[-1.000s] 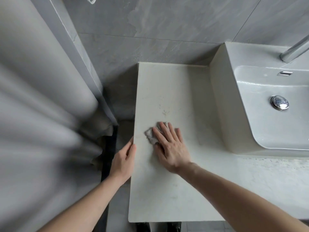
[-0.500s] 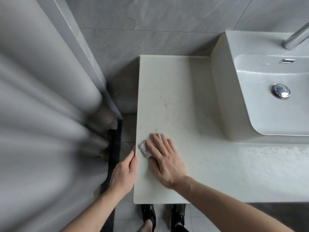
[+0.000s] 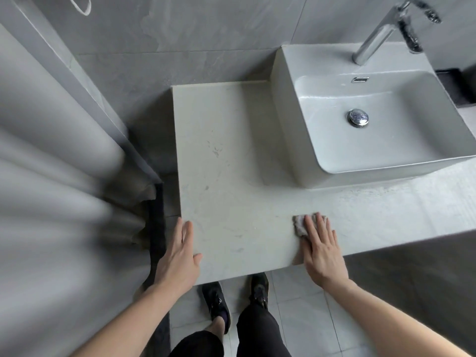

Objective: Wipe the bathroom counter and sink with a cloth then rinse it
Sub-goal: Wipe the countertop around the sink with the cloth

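I have the right hand (image 3: 323, 251) laid flat, fingers straight, pressing the cloth (image 3: 300, 225) onto the worktop (image 3: 231, 176) near its near edge, just in front of the sink (image 3: 291, 119); the flat palm spreads pressure for wiping. The left hand (image 3: 177, 256) rests with relaxed fingers on the worktop's near-left corner, gripping nothing, probably as a brace. The sink is judged not yet wiped.

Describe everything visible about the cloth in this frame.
The cloth is a small, grey, crumpled rag of nubbly fabric. It lies flat on the pale counter near its front edge, in front of the sink and apart from it. The right hand presses it with straight fingers, covering most of it; only its left and far edges show.
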A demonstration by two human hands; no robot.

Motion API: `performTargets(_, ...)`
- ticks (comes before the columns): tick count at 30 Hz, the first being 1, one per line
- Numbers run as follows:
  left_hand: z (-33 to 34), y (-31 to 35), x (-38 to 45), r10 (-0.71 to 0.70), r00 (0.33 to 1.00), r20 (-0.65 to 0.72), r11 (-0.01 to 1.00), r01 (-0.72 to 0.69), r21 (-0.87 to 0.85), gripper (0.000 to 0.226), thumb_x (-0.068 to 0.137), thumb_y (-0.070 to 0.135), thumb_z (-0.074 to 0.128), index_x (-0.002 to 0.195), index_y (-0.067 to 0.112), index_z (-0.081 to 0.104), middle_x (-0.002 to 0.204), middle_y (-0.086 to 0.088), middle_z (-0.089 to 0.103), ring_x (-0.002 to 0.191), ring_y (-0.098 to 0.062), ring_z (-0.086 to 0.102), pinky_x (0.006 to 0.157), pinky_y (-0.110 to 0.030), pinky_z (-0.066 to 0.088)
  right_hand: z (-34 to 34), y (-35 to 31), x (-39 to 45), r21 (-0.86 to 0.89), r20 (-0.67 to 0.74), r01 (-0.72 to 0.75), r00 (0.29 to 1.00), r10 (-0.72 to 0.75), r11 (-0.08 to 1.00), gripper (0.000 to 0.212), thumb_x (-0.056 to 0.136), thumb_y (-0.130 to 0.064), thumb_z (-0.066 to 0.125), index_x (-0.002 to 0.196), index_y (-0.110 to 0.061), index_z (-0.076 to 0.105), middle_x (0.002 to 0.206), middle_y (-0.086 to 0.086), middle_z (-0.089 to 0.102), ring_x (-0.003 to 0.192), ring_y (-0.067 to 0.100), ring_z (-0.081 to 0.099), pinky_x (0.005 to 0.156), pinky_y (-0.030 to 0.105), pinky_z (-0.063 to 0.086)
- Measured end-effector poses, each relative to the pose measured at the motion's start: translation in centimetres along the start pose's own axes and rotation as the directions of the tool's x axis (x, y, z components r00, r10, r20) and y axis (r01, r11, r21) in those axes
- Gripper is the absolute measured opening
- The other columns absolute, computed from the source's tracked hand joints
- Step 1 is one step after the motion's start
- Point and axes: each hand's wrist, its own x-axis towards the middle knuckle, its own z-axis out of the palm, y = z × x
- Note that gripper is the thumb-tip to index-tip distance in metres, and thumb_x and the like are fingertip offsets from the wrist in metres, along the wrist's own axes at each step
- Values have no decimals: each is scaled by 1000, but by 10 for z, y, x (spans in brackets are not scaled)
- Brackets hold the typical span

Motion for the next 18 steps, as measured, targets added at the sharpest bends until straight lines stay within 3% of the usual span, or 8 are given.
performTargets(4, -9, 6, 1, -56, 996, 76, 996, 50, 80, 97, 91, 40, 65, 158, 23, -3, 165, 3, -25, 140, -29, 45, 93, -37, 52, -19, 29, 26, 91, -45, -388, 918, 393, 917, 65, 104, -29, 43, 163, -22, 16, 171, 13, 5, 157, 35, 2, 127, 48, 6)
performTargets(7, -16, 16, 0, -99, 988, 117, 984, 79, 161, 101, 91, 45, 66, 159, 21, -6, 164, 0, -29, 134, -31, 52, 94, -38, 52, -15, -1, 33, 136, -45, -463, 880, 472, 876, 67, 101, -28, 44, 162, -17, 17, 170, 16, 6, 155, 39, 4, 126, 51, 7)
performTargets(10, -18, 25, 0, -124, 985, 118, 971, 96, 220, 102, 92, 42, 67, 159, 18, -6, 165, -6, -26, 132, -30, 54, 94, -37, 53, -4, -48, 32, 148, -9, -374, 925, 380, 915, 68, 102, -28, 42, 163, -21, 14, 171, 11, 2, 156, 36, 0, 125, 54, 8)
performTargets(13, -18, 29, 1, -139, 983, 121, 958, 103, 266, 103, 91, 43, 67, 159, 16, -5, 165, -10, -24, 129, -29, 57, 92, -35, 54, 6, -96, 30, 143, 57, -196, 980, 190, 970, 70, 100, -26, 42, 163, -24, 13, 172, 7, -2, 157, 35, -5, 126, 53, 4)
performTargets(18, -20, 34, 2, -172, 976, 131, 944, 125, 304, 103, 90, 45, 67, 159, 16, -4, 166, -9, -20, 127, -28, 58, 95, -35, 52, 7, -133, 30, 52, 143, 29, 989, -36, 998, 81, 91, -12, 44, 163, -23, 10, 171, 4, -3, 157, 35, -5, 125, 48, 7)
